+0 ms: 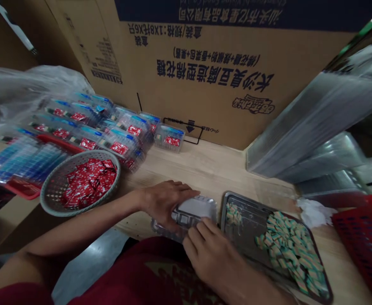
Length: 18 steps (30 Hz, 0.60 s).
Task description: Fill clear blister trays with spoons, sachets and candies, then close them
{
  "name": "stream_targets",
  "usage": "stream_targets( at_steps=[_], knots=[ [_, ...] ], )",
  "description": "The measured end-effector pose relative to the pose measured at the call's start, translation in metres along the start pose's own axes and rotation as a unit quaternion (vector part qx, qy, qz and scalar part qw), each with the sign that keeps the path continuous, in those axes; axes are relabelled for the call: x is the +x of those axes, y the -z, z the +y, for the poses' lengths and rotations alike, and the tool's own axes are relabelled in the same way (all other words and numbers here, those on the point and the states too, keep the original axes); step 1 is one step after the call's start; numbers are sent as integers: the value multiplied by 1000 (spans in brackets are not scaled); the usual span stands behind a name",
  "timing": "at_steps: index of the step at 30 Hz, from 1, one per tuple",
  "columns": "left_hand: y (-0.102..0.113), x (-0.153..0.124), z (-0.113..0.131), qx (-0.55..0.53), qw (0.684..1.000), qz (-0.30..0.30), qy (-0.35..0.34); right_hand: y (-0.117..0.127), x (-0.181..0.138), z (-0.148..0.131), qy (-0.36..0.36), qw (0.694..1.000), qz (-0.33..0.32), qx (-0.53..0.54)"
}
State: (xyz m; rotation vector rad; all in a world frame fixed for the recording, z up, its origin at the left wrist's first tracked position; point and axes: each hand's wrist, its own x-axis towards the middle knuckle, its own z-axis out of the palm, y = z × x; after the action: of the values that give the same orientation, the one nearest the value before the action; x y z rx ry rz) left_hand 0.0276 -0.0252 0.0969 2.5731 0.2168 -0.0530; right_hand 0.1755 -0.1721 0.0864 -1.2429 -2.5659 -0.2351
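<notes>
In front of my body a clear plastic clamshell box point(197, 207) with moulded compartments lies at the table's near edge. My left hand point(166, 203) grips its left side, thumb on the near side and fingers along the far side. My right hand point(209, 250) is curled over the box's near right part, fingertips bent down against it. Whatever may be between those fingertips is hidden. Right of the box, a dark metal tray point(246, 241) carries many green, cream and orange striped candy pieces point(295, 250) and a smaller heap of them point(233, 213) at its far left corner.
On the left stand a grey basket point(46, 199) of red sachets point(90, 182), a red tray point(30, 190) with blue-clear packs, and stacked filled boxes point(119, 140). A large carton point(186, 84) closes off the back. Stacked clear plastic trays point(300, 123) and a red crate point(360, 237) are at right.
</notes>
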Motion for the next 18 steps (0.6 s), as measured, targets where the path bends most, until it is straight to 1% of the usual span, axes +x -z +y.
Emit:
stream_targets(
  at_steps=[1, 3, 5, 6, 8, 10, 13, 15, 16, 17, 18],
  knots=[
    [0, -2, 1, -11, 1000, 8, 1, 0, 0, -3, 10, 1000, -2, -10],
    [5, -7, 3, -50, 998, 26, -3, 3, 1, 1, 18, 999, -31, 39],
    [14, -15, 4, -108, 993, 53, -19, 9, 3, 14, 8, 993, -65, 103],
    [20, -19, 4, -142, 987, 69, -33, 13, 4, 22, -3, 991, -65, 118],
    [30, -26, 5, -207, 972, 99, -54, 20, 7, 35, -31, 993, -31, 112],
    [36, -29, 7, -251, 960, 115, -52, 29, 10, 41, -59, 991, 6, 121],
    [36, -29, 14, -280, 954, 106, -30, 43, 13, 43, -93, 977, 24, 190],
    [34, -27, 19, -292, 950, 104, -20, 50, 15, 49, -107, 964, 37, 243],
    [33, -26, 20, -301, 946, 119, -12, 50, 16, 57, -117, 953, 50, 276],
    [33, -24, 18, -312, 938, 155, 4, 47, 17, 68, -131, 938, 73, 313],
    [33, -21, 13, -322, 922, 214, 29, 40, 18, 82, -152, 918, 109, 349]
  ],
)
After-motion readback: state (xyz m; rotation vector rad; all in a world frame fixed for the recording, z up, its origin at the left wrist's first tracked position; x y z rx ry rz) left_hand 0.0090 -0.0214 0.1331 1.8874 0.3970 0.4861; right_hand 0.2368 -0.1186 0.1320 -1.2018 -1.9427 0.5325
